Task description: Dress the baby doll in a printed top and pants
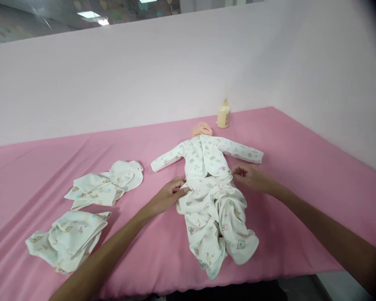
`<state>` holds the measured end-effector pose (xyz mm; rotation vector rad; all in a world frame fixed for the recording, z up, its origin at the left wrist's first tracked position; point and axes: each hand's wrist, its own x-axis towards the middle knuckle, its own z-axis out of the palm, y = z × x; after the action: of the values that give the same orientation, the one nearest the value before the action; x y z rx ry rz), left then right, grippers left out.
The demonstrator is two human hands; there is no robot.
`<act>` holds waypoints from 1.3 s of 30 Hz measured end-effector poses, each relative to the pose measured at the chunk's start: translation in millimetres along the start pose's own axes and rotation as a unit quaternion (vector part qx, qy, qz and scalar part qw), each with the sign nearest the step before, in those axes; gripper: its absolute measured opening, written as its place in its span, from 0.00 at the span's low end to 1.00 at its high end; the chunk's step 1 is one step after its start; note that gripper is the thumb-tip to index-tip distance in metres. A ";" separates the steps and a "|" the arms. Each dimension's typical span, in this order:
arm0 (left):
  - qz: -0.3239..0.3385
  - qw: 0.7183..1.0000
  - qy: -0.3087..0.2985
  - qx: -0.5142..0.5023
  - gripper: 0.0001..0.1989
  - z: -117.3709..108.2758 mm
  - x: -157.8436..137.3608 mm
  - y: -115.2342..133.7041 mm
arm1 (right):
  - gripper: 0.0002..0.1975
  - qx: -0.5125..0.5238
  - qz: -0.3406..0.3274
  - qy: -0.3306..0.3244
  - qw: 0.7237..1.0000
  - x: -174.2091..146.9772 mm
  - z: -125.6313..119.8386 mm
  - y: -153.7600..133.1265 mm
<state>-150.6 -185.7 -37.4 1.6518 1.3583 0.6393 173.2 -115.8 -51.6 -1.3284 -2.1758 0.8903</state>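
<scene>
A baby doll (202, 128) lies on its back in the middle of the pink-covered table, its head towards the wall. It wears a white printed jacket (203, 156) with both sleeves spread out. White printed baby trousers (203, 209) cover its lower body, bunched along the legs. At the left side of the waistband, my left hand (171, 193) pinches the trouser cloth between thumb and fingers. On the opposite side, my right hand (249, 175) has its fingers closed on the waistband edge just under the jacket hem. The doll's hands and feet are hidden in the clothing.
Two crumpled heaps of white printed baby clothes, a farther one (105, 184) and a nearer one (70, 238), lie on the left. A pale yellow pump bottle (224, 115) stands behind the doll's head. White walls border the pink sheet (301, 167) at the back and right.
</scene>
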 end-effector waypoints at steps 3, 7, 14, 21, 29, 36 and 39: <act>-0.012 0.999 0.021 0.024 0.23 4.3 1.9 -6.4 | 0.07 -0.038 0.006 0.074 0.997 4.0 9.4 0.4; -0.013 0.997 0.067 0.040 0.24 7.4 0.3 -8.2 | 0.06 -0.062 0.027 0.134 0.989 4.7 19.8 -3.0; 0.018 0.976 0.218 -0.006 0.21 13.5 11.5 -4.0 | 0.08 -0.088 -0.062 0.218 0.970 1.9 23.0 -56.8; 0.046 0.973 0.226 0.011 0.23 12.2 22.9 1.2 | 0.12 -0.289 -0.167 0.070 0.940 14.9 59.7 -119.8; 0.048 0.952 0.281 0.112 0.21 1.4 47.0 -7.0 | 0.10 -0.403 -0.102 0.046 0.908 19.3 62.8 -123.8; 0.085 0.941 0.280 0.170 0.10 -6.0 48.4 9.6 | 0.09 -0.366 -0.067 0.040 0.927 34.7 53.8 -123.8; 0.108 0.938 0.285 0.163 0.11 -7.7 41.5 13.2 | 0.11 -0.365 -0.045 0.085 0.926 47.5 49.5 -117.9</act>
<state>-139.1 -144.1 -28.0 1.9899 1.7777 1.1381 47.4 -127.0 0.0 -1.5187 -2.4962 -0.1155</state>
